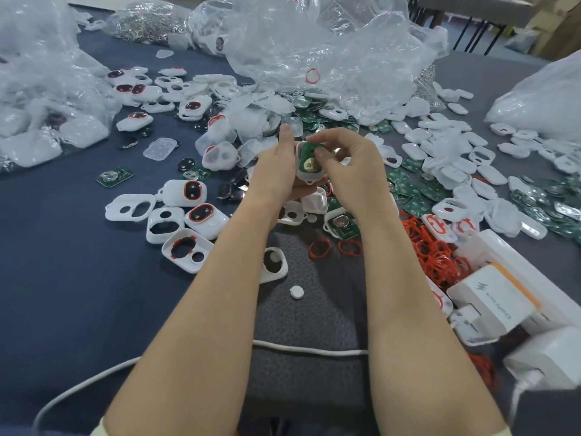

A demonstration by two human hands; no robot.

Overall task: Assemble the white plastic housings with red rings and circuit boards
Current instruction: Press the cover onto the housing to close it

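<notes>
Observation: a white housing (pixel 309 177) is held above the bench (pixel 63 294) at the centre of the frame. It is cradled from the left side and underneath by the left hand (pixel 275 171), one finger lying straight along its edge.

A green circuit board (pixel 314 150) is seen inside the housing's open back. It is pinched at its right edge by the thumb and fingertips of the right hand (pixel 352 174). Whether the board is fully seated cannot be told. A red ring in this housing cannot be confirmed, as its front is turned away.

Progress: several closed units (pixel 192 190) with red rings and dark windows are laid at centre left. A ringed shell (pixel 185 251) without a board lies below them, and bare shells (pixel 130 208) beside them.

Outstanding: a heap of loose rings (pixel 437 256) is noted at lower right, and many loose boards (pixel 405 187) and white covers at centre right. Part-filled plastic bags (pixel 314 42) stand across the top of the frame.

Judgement: the task is rated as at an early stage, with only a small share of the stock assembled. The present unit is judged to be at the board-fitting step, with closing not yet done.
</notes>
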